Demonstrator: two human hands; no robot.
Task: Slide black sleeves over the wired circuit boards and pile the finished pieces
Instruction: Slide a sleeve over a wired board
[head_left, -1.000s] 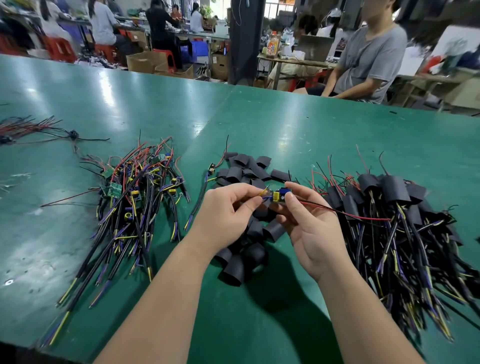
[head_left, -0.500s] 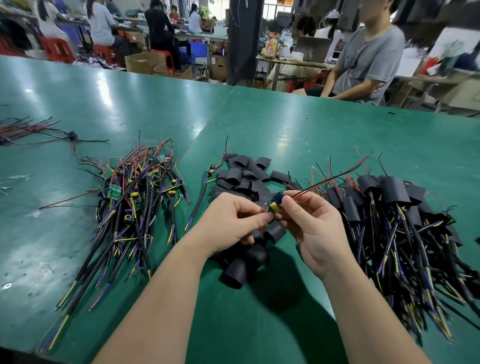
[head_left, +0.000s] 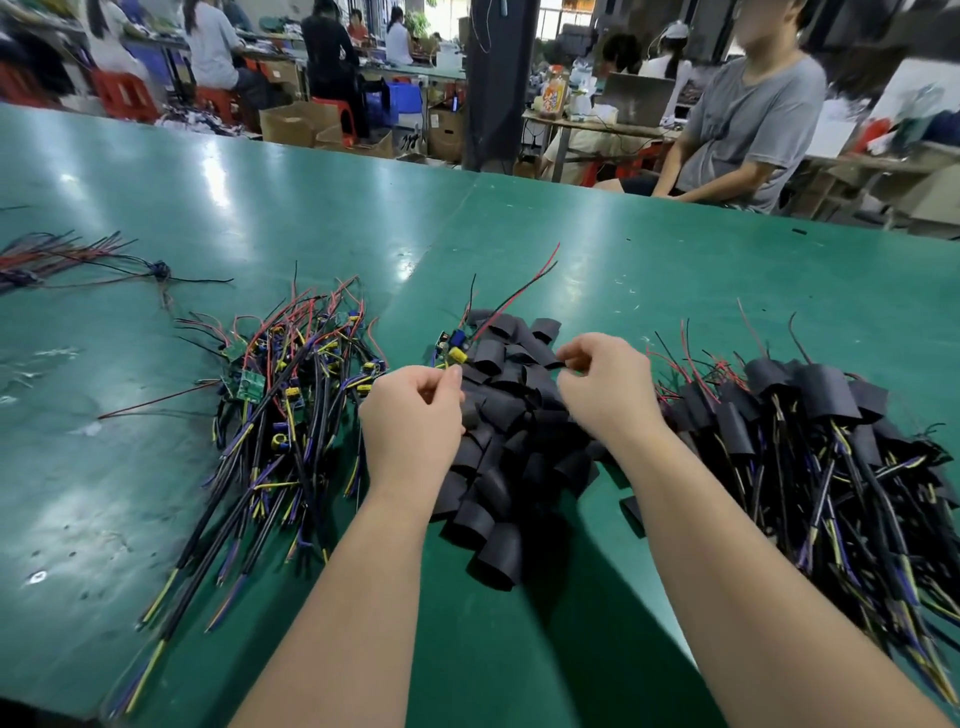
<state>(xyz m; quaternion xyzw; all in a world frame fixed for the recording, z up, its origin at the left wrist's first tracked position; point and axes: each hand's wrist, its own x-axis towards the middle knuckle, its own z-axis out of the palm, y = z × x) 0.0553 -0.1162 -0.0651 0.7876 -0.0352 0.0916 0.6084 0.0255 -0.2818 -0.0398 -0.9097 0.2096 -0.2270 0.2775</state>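
Board (head_left: 451, 347): centre of frame, just above the left hand, at the upper left edge of the sleeves; long axis runs lower left to upper right.
Leads (head_left: 519, 293): red and black, pointing from the board to the upper right.
Left hand (head_left: 415, 415): curled, pinching the board's near end.
Right hand (head_left: 605, 387): apart from the left, curled, fingertips pinching a sleeve (head_left: 540, 356).
Sleeves (head_left: 509, 467): black heap between the wrists.
Bare boards (head_left: 291, 395): left heap.
Finished pile (head_left: 810, 431): right, on the green table (head_left: 623, 249).
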